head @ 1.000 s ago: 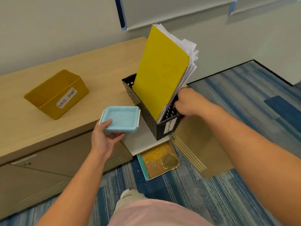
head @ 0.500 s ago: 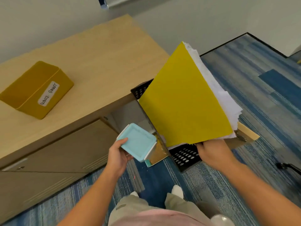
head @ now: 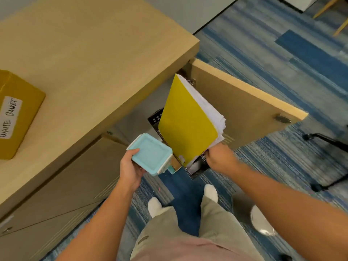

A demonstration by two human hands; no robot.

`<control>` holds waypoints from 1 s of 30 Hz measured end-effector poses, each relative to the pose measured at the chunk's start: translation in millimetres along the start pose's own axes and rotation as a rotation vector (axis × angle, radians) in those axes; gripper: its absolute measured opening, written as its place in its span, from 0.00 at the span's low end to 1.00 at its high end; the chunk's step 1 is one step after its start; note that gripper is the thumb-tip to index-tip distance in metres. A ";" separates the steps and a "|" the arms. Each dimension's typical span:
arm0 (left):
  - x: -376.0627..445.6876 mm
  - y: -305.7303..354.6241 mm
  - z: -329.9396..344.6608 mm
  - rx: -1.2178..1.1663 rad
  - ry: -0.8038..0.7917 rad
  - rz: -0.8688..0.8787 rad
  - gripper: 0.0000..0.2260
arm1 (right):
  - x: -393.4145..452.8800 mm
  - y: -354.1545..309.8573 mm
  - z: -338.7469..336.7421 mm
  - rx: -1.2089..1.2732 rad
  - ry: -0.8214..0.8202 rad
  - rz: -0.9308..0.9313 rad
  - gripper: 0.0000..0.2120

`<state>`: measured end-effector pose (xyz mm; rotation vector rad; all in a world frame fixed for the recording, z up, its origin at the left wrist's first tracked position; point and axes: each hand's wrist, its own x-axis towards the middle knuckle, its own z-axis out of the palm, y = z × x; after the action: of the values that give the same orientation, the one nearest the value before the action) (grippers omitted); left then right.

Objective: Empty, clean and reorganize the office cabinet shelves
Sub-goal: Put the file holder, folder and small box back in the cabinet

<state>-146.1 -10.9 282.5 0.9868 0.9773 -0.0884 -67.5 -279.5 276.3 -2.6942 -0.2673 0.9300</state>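
The left hand [head: 130,170], at centre frame, grips a light-blue square plastic container with a white-edged lid [head: 151,154]; the thumb lies on the lid's near left corner and the fingers curl under the base. The container is tilted and held in the air in front of the cabinet opening.

The right hand [head: 219,157], just right of centre, grips the near end of a black perforated plastic file basket [head: 156,117], fingers curled over its rim. The basket carries a yellow card folder [head: 186,127] backed by a thick stack of white paper sheets [head: 211,112], both leaning toward the upper left. The basket's far end sits under the top panel's edge; whether it rests on a shelf cannot be determined.

The light wooden cabinet [head: 90,59] fills the upper left of the frame. Its right-hand wooden door [head: 243,108] stands open toward the right, with a metal fitting near its outer corner. The adjacent door at lower left is closed.

A mustard-yellow box with a white label reading "WASTE BASKET" [head: 13,113] stands on the cabinet top at the left edge, well apart from both hands.

The blue striped carpet [head: 273,59] covers the floor; the person's feet in white socks appear at bottom centre
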 end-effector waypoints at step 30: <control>306.2 -82.6 -23.1 -0.301 0.044 0.476 0.14 | 252.2 -2.9 54.8 -0.160 0.332 -0.366 0.10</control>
<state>-19.1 64.0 0.9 0.9189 0.7462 0.4667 93.6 -199.8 91.1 -2.7473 -0.7560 0.3636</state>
